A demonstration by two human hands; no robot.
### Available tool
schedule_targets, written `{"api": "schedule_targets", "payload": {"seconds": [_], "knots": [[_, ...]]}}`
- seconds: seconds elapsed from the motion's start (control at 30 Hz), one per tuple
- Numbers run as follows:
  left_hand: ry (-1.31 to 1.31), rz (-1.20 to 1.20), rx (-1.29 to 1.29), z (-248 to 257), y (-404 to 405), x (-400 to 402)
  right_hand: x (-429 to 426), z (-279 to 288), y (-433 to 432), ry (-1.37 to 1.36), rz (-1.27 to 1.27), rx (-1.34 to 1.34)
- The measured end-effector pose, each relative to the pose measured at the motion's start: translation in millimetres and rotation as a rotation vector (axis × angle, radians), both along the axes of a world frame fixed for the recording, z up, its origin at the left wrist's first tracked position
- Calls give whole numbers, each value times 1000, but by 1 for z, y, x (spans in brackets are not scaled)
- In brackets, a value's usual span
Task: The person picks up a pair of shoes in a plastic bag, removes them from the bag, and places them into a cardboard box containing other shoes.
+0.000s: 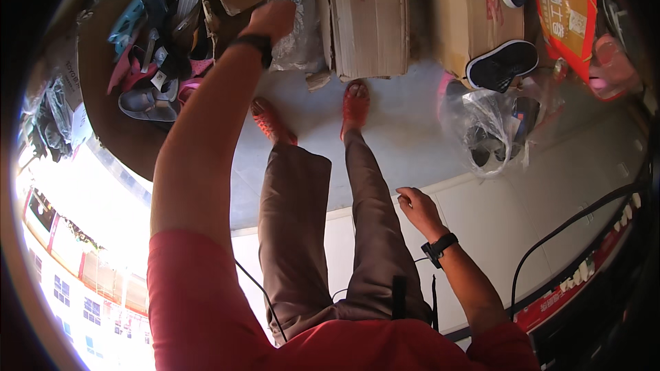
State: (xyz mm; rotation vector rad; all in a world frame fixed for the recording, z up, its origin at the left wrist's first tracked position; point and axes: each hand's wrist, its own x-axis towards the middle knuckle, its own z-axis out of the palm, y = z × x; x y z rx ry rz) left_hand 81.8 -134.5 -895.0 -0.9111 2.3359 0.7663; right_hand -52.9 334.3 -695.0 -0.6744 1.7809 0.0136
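Note:
My left hand (273, 18) is stretched forward over the edge of an opened cardboard box, beside a crinkled clear plastic bag (296, 46); its fingers are turned away, so its grip is hidden. My right hand (418, 208) hangs at my right side near my thigh, fingers loosely curled, with no object visible in it. Left of my left arm, a large cardboard box (95, 77) holds a heap of sandals and clogs, among them a grey sandal (147, 105) and a light-blue one (129, 20). A tall cardboard box (371, 20) with red writing stands ahead of my feet.
At the right, a black shoe (502, 64) lies against another marked cardboard box (464, 10). Close by are a clear plastic bag of shoes (487, 134) and a red printed bag (564, 15). A black cable (536, 247) curves at the lower right. My feet are on the grey floor (309, 113).

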Motion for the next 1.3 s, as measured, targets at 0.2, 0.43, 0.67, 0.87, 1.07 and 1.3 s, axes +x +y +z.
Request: {"api": "schedule_targets", "payload": {"seconds": [0.2, 0.43, 0.67, 0.87, 1.07, 1.3], "knots": [[450, 79, -248, 32, 21, -13, 8, -1, -14, -42, -95, -57], [10, -1, -8, -12, -11, -31, 11, -11, -22, -19, -164, -99], [212, 252, -39, 64, 28, 19, 16, -13, -13, -3, -135, -42], [596, 729, 246, 136, 25, 93, 13, -2, -79, 51, -237, -175], [518, 1147, 525, 223, 44, 107, -8, 2, -145, -37, -650, -380], [550, 1302, 762, 275, 95, 115, -35, 11, -147, 25, -694, -553]]}}
